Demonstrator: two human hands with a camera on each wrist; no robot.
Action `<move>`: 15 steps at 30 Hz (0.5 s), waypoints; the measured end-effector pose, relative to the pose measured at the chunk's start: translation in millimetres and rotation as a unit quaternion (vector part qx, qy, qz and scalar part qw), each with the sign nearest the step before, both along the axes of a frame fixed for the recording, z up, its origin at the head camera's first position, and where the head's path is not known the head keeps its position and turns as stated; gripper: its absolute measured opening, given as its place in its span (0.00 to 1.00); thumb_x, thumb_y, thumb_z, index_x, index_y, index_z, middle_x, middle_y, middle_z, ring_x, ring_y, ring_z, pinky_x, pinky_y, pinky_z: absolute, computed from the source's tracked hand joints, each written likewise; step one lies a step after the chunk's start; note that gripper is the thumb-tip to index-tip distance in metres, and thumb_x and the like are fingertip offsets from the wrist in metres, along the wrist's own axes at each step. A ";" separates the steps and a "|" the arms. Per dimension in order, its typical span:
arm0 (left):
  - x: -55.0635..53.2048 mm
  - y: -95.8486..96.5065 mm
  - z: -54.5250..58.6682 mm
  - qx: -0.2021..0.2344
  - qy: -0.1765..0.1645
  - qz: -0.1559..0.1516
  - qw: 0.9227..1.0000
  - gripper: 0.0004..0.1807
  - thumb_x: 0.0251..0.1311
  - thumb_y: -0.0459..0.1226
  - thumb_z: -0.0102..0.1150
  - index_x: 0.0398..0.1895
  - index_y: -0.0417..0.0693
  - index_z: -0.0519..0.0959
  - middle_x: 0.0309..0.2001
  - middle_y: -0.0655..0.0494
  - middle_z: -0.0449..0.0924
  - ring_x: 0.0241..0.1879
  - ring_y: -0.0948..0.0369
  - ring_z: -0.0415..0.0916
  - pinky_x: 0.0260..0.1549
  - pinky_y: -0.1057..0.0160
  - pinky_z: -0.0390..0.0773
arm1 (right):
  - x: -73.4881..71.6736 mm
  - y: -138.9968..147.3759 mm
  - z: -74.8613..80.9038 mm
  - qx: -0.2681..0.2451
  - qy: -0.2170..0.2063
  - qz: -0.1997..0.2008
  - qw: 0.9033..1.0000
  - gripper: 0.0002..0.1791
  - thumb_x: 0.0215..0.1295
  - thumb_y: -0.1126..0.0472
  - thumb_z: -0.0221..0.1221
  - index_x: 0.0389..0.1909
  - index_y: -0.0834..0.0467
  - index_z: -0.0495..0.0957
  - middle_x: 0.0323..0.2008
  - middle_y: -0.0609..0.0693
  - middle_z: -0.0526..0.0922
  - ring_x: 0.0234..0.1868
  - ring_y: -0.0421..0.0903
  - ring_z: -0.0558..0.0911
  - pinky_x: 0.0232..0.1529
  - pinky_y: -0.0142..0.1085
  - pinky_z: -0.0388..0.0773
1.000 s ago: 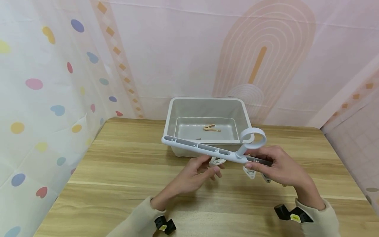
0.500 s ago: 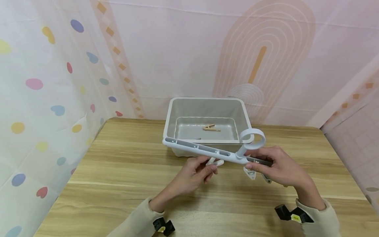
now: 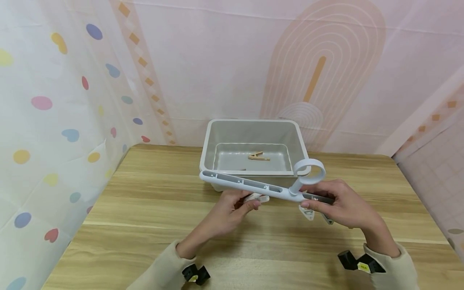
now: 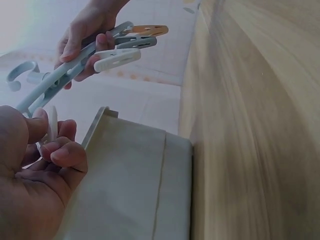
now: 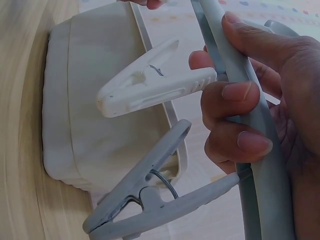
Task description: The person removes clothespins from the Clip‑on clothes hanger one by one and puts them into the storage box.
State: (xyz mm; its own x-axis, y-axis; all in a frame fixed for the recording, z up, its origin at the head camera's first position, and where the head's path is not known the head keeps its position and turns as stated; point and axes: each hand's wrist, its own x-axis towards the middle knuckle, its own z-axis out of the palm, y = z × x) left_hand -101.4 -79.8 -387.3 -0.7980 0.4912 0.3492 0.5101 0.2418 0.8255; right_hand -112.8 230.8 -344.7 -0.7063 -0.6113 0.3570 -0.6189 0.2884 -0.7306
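Observation:
A pale blue clip hanger point(image 3: 250, 186) with a slotted bar and a round hook point(image 3: 317, 163) is held in the air before the bin. My right hand point(image 3: 344, 201) grips its right end, fingers curled round the bar. Under the bar's middle, my left hand point(image 3: 228, 213) pinches a white clothespin point(image 4: 52, 125); whether it still joins the bar I cannot tell. By the right hand hang another white clothespin point(image 5: 155, 87), a grey clothespin point(image 5: 160, 205) and an orange clothespin point(image 4: 155, 31), which the left wrist view shows best.
Behind the hanger, a grey plastic bin point(image 3: 253, 125) stands on the wooden table point(image 3: 152, 201). A tan clothespin point(image 3: 259, 156) lies inside it, along with a small dark piece near its front wall. Patterned cloth point(image 3: 217, 60) hangs behind and at the sides.
My left hand has drawn a little to the left with the white clothespin, which has turned in its fingers. The hanger's left end has dipped slightly; the right hand has barely moved.

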 end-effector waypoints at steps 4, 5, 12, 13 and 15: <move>0.4 -3.2 2.7 -0.010 0.013 0.015 1.000 0.08 0.72 0.35 0.59 0.46 0.42 0.85 0.34 0.55 0.84 0.31 0.71 0.74 0.27 0.72 0.74 | 0.7 0.3 0.4 0.000 -0.006 0.002 1.000 0.18 0.61 0.74 0.68 0.48 0.53 0.85 0.35 0.44 0.89 0.29 0.37 0.85 0.30 0.29 0.82; 0.7 -3.8 3.2 -0.010 0.014 0.019 1.000 0.08 0.72 0.34 0.59 0.46 0.43 0.85 0.35 0.54 0.85 0.32 0.71 0.75 0.28 0.72 0.76 | 0.8 0.4 0.4 0.000 -0.007 0.003 1.000 0.18 0.61 0.74 0.68 0.48 0.54 0.85 0.35 0.44 0.88 0.29 0.37 0.85 0.29 0.30 0.82; 2.0 -6.3 5.2 -0.020 0.030 0.045 0.998 0.07 0.70 0.30 0.60 0.46 0.43 0.85 0.35 0.53 0.87 0.32 0.70 0.75 0.30 0.70 0.78 | 0.9 0.5 -0.5 0.000 -0.014 0.001 1.000 0.17 0.60 0.73 0.69 0.48 0.54 0.86 0.34 0.43 0.89 0.29 0.33 0.83 0.28 0.30 0.80; 2.1 -6.4 5.2 -0.019 0.032 0.048 0.998 0.07 0.70 0.29 0.59 0.46 0.43 0.85 0.34 0.53 0.87 0.32 0.70 0.75 0.29 0.70 0.78 | 0.8 0.6 -0.5 0.000 -0.015 0.001 1.000 0.18 0.59 0.73 0.69 0.48 0.54 0.86 0.34 0.43 0.89 0.29 0.33 0.83 0.27 0.30 0.80; 2.5 -6.4 5.0 -0.017 0.040 0.054 0.998 0.07 0.69 0.28 0.59 0.44 0.42 0.85 0.33 0.52 0.87 0.32 0.69 0.76 0.29 0.70 0.78 | 0.5 0.9 -0.4 0.000 -0.020 0.001 1.000 0.18 0.59 0.74 0.69 0.48 0.54 0.86 0.33 0.43 0.89 0.28 0.33 0.83 0.27 0.30 0.81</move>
State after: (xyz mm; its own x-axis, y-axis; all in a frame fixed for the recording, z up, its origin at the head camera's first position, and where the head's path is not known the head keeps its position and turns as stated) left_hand -98.9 -86.1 -382.3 -0.8169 0.4163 0.3991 0.5439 0.3261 0.7732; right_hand -112.3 231.6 -345.1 -0.7189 -0.6130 0.3276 -0.5892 0.2874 -0.7551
